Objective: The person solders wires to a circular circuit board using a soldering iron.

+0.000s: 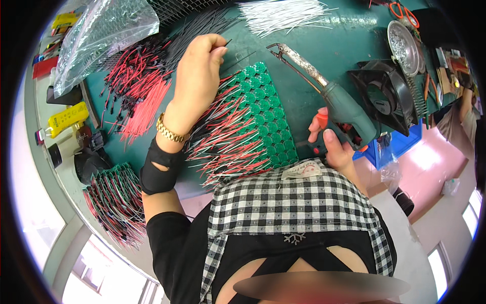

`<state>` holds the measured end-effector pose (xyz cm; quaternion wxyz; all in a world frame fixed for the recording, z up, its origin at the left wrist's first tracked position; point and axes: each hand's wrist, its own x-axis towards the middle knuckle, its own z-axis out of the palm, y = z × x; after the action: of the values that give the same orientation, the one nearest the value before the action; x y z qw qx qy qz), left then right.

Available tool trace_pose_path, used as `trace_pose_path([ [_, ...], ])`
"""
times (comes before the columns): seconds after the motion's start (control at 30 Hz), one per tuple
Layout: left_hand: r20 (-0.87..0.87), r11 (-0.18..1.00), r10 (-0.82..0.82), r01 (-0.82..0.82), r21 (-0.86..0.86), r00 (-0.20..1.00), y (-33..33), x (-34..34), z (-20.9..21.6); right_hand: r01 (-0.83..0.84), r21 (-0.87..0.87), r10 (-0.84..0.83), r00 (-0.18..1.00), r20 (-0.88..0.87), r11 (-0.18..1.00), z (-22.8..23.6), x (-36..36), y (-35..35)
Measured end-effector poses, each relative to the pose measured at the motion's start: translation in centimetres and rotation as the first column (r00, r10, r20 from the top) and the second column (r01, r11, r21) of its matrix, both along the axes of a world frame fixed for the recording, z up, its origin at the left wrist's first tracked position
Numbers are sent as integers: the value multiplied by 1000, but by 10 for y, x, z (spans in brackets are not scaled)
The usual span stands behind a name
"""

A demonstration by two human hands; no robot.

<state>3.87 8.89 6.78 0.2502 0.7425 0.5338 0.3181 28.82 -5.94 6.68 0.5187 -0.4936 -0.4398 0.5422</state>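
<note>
My left hand (200, 68) is closed in a pinch, a thin black wire (229, 42) at its fingertips. Below it lies a green panel of small round circuit boards (273, 114). Red, white and black wires (230, 137) fan out from the panel's left part. My right hand (334, 147) grips a green soldering gun (349, 104), whose metal tip points up and left, above the panel's far edge and apart from it. Another black wire (242, 60) lies on the table between my left hand and that tip.
Far on the table are piles of white wires (283, 15) and black wires (202, 25). Red wires (144, 109) lie left, near a clear plastic bag (109, 38). A black fan (382, 96), metal dish (403, 48) and orange-handled scissors (404, 14) stand right. Wired boards (116, 202) hang at the left edge.
</note>
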Motion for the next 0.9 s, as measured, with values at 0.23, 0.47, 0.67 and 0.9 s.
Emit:
trace_pose_path([
  [0.23,-79,985,-166,169,40,983,-33,-6,9,-102,16,102,995,-10,995,5,10,-1],
  [0.47,-43,992,-111,114,57,993,-36,-1,-12,-224,-91,234,966,112,970,11,14,-10],
  [0.67,47,997,-56,58,-49,997,-32,-1,-15,-268,-204,303,938,168,942,9,18,-15],
  [0.9,55,994,-107,107,5,993,-30,-3,-20,-322,-248,390,866,312,914,4,21,-14],
])
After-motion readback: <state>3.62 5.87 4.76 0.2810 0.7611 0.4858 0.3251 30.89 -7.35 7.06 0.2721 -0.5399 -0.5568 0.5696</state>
